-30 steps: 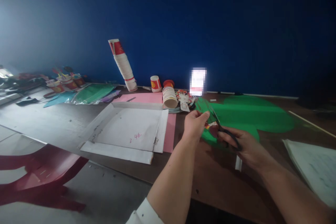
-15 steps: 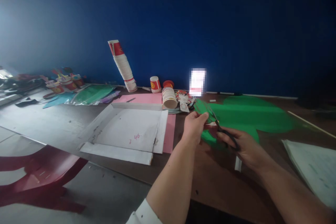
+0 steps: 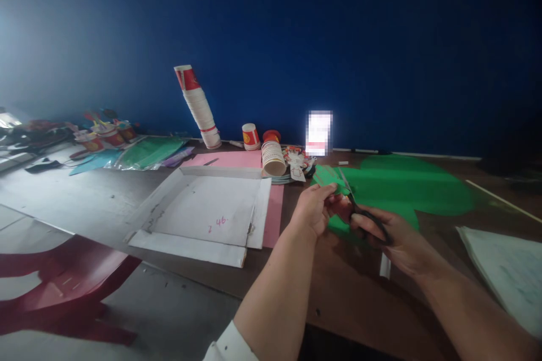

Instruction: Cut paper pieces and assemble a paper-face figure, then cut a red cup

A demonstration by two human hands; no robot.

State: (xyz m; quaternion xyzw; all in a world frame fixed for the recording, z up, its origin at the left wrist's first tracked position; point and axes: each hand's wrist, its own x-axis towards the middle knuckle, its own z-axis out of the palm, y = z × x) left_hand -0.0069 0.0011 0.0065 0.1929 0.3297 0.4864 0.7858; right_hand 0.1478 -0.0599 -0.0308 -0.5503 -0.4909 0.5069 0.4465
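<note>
Between thumb and fingers, my left hand (image 3: 314,206) pinches a small piece of green paper (image 3: 325,176). My right hand (image 3: 387,237) is wrapped round the black handles of a pair of scissors (image 3: 371,222), whose blades point up and left beside the green piece. Something dark red (image 3: 341,208) shows between the two hands; its shape is hard to make out. Behind and under the hands lies a large green sheet (image 3: 389,183) on the brown table (image 3: 355,293).
A flattened white box lid (image 3: 212,203) rests on pink paper (image 3: 273,225) to the left. Stacked paper cups (image 3: 200,110) lean against the blue wall, near a single cup (image 3: 250,136) and a lit screen (image 3: 319,132). A red chair (image 3: 80,271) stands at lower left; white sheets (image 3: 503,271) lie right.
The green piece in my left hand has tilted and shows more of its face. Both hands have shifted slightly, and the scissors have moved a little with my right hand.
</note>
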